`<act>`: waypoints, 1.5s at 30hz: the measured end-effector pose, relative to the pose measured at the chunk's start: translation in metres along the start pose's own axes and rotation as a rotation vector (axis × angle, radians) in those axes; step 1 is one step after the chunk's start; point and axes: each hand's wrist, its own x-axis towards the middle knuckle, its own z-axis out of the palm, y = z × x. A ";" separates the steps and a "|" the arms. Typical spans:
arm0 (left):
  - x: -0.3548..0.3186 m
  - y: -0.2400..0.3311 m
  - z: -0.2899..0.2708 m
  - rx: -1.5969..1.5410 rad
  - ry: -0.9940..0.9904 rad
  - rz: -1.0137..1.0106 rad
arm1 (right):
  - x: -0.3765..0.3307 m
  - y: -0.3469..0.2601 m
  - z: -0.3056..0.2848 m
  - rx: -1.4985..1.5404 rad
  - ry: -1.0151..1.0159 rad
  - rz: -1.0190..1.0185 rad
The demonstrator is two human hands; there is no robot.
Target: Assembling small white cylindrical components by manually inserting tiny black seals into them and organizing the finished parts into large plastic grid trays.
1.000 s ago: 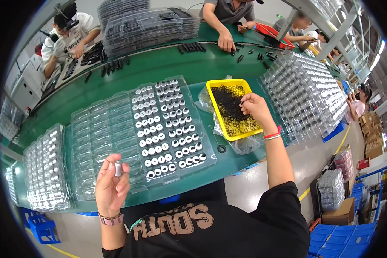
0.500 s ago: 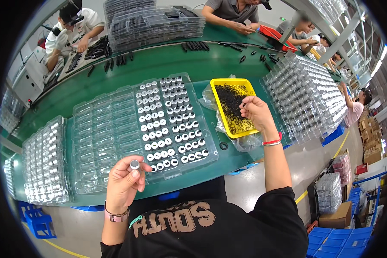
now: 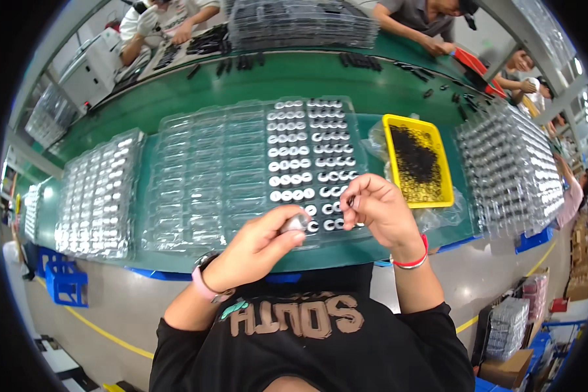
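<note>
Holding, left hand (image 3: 258,245): thumb and fingers closed around a silvery cylinder (image 3: 295,224), low and to the left of the yellow bin (image 3: 431,204), on the wearer's side of it.
Pinching, right hand (image 3: 382,212): a small dark ring-like piece (image 3: 351,201) between thumb and fingertips, just left of the yellow bin's near end; its exact outline is too small to tell. The two hands are near each other but apart.
Silvery cylinder: probably light and rigid, with a smooth side that may slip or roll in the fingers; best held round its side, leaving the end free.
Ring-like piece: seems very light, perhaps soft and springy, easily dropped; a fingertip pinch at its edge suits it.
Black rings (image 3: 415,160): heaped inside the yellow bin.
Transparent tray (image 3: 196,163): left of the yellow bin, with rows of white-topped pieces (image 3: 287,152) in the half nearer the bin.
Stacked trays (image 3: 509,170): right of the yellow bin, piled several deep.
</note>
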 end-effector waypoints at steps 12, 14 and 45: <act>0.002 -0.010 0.003 0.180 0.021 0.087 | -0.002 0.025 0.035 -0.006 -0.107 0.087; 0.001 -0.013 0.002 0.192 0.012 0.083 | -0.004 0.023 0.038 -0.001 -0.108 0.082; -0.002 -0.012 0.000 0.333 -0.089 0.044 | -0.006 0.031 0.034 -0.366 -0.101 0.086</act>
